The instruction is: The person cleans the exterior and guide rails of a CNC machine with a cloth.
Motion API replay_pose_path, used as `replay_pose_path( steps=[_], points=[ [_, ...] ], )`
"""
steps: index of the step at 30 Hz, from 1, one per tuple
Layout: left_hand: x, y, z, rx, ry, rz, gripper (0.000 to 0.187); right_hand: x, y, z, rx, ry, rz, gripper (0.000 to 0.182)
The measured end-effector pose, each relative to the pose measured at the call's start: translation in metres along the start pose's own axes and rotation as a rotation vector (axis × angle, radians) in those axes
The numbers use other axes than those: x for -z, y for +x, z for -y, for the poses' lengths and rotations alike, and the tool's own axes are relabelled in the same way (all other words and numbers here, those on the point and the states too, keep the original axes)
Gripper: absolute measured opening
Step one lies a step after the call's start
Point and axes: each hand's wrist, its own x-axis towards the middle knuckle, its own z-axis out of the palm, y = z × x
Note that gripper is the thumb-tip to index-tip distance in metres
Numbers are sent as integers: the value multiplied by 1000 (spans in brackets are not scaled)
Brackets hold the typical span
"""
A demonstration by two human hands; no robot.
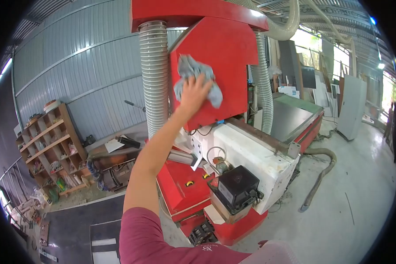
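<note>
My left hand (194,94) reaches up with its fingers bent over a crumpled grey-blue cloth (196,68). It holds the cloth against the front of a tall red machine panel (233,75), near the panel's left edge. The cloth sticks out above the fingers and to their right. My right hand does not show in the view.
Ribbed ducts (154,75) flank the panel. Below it are a white machine beam (246,149), a black-covered motor unit (238,185) and a red housing (178,189). Wooden shelves (53,136) stand at left; a hose (321,176) lies on the floor at right.
</note>
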Motion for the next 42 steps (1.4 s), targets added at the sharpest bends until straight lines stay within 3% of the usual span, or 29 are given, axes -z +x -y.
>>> replay_pose_path(
  steps=[2, 3, 8, 11, 13, 17, 18, 20, 21, 23, 24, 25, 26, 28, 32, 34, 35, 37, 38, 40, 41, 42],
  points=[
    [-7, 52, 24, 81, 121, -147, 17, -13, 44, -85, -45, -423, 9, 31],
    [-14, 74, 35, 130, 138, -173, 23, -13, 51, -95, -93, -528, 0, 31],
    [-38, 143, 44, 236, 292, -196, 30, 14, 31, -67, -197, -531, -80, 29],
    [-57, 124, 6, 267, 328, -181, 33, 54, -3, -44, -174, -427, -98, 28],
    [-64, 94, -36, 269, 318, -95, 39, 108, -33, -26, -138, -295, -60, 27],
    [-86, 20, -127, 62, 210, 169, 40, 227, -64, -46, -50, -69, 53, 26],
    [-86, 12, -140, -48, 134, 286, 41, 263, -65, -61, -42, -141, 19, 27],
    [-87, 19, -155, -10, -22, 458, 46, 347, -58, -47, 28, -316, -88, 28],
    [-85, 29, -161, -5, -6, 471, 46, 388, -46, -43, 123, -399, -242, 27],
    [-79, 66, -162, 457, -212, 371, 39, 446, -20, 67, 28, -376, -408, 24],
    [-75, 88, -159, 606, -313, 355, 42, 466, -4, 106, 548, -510, -501, 30],
    [-70, 110, -155, 755, -414, 335, 44, 487, 26, 136, 787, -517, -485, 43],
    [-70, 131, -151, 970, -678, 284, 44, 482, 42, 188, 857, -262, -465, 49],
    [-37, 172, -170, 1180, -1158, 130, 37, 475, 76, 270, 1078, -182, -399, 59],
    [-12, 195, -201, 1249, -1397, 125, 31, 450, 194, 369, 1370, -30, -414, 75],
    [-9, 185, -213, 1374, -1557, 274, 32, 417, 208, 393, 1264, 479, 169, 72],
    [-7, 176, -211, 1377, -1560, 263, 32, 407, 213, 395, 1263, 469, 174, 72],
    [5, 148, -199, 1594, -1567, 304, 34, 387, 227, 388, 1337, 323, 116, 73],
    [12, 134, -198, 1603, -1549, 315, 34, 376, 262, 386, 1354, 206, 48, 70],
    [29, 114, -199, 1631, -1341, 504, 43, 369, 257, 379, 1359, 3, -71, 64],
    [39, 110, -199, 1627, -1331, 497, 43, 367, 260, 382, 1371, 5, -67, 64],
    [52, 110, -202, 1583, -1163, 541, 49, 364, 267, 387, 1471, -177, -223, 63]
  ],
)
